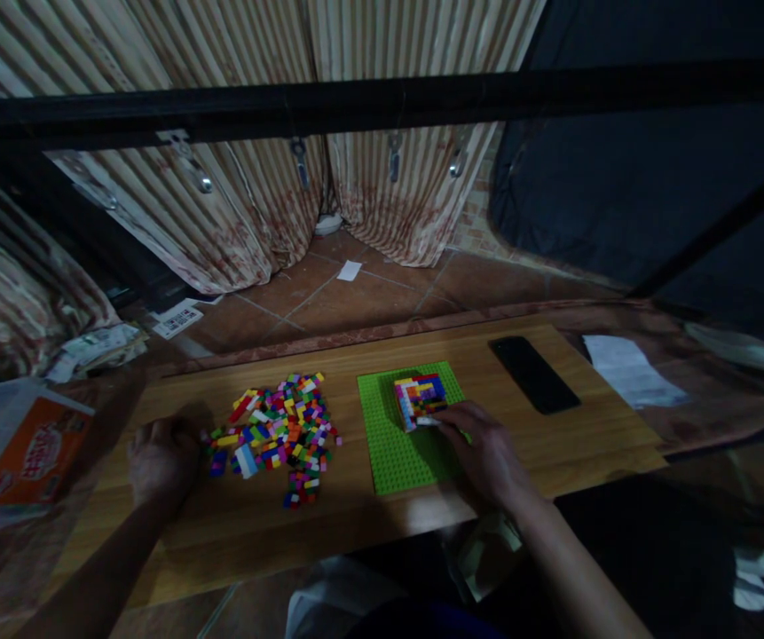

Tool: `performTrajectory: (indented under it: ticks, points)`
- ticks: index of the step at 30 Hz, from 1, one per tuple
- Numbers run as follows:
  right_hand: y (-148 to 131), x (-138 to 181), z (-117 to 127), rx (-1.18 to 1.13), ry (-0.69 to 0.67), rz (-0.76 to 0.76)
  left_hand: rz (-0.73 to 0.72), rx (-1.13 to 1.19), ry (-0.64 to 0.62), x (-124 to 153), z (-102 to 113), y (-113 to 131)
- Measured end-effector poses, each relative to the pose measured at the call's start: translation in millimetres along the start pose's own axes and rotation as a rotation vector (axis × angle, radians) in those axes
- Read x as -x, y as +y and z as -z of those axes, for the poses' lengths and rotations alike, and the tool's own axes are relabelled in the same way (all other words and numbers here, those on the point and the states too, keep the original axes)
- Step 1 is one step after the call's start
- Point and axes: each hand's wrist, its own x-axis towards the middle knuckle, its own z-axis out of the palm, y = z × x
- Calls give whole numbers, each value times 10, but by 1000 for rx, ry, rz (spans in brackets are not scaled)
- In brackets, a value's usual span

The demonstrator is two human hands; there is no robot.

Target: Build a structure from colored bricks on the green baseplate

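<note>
My right hand reaches over a green studded baseplate. Its thumb and fingers pinch a small white brick at the near edge of a block structure. The structure has walls of several colours, standing on the plate around an inner hollow; whether the white brick is pressed down, I cannot tell. Curled on the table, my left hand rests by the left end of a pile of loose toy bricks. I see nothing held in it. A light blue and white brick piece lies at the pile's near side.
A black phone lies on the wooden table, right of the baseplate. Beyond the left edge stands a clear plastic box with an orange label. Papers lie on the tiled floor, and a dark bar crosses before striped curtains.
</note>
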Motion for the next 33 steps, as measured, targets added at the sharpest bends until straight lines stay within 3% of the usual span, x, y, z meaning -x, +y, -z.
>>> performTrajectory:
  ticks: [23, 33]
  points:
    - [85, -172, -44, 146, -42, 185, -26, -73, 1, -19, -50, -39]
    - [129, -200, -32, 168, -74, 270, 29, -27, 6, -21, -72, -49]
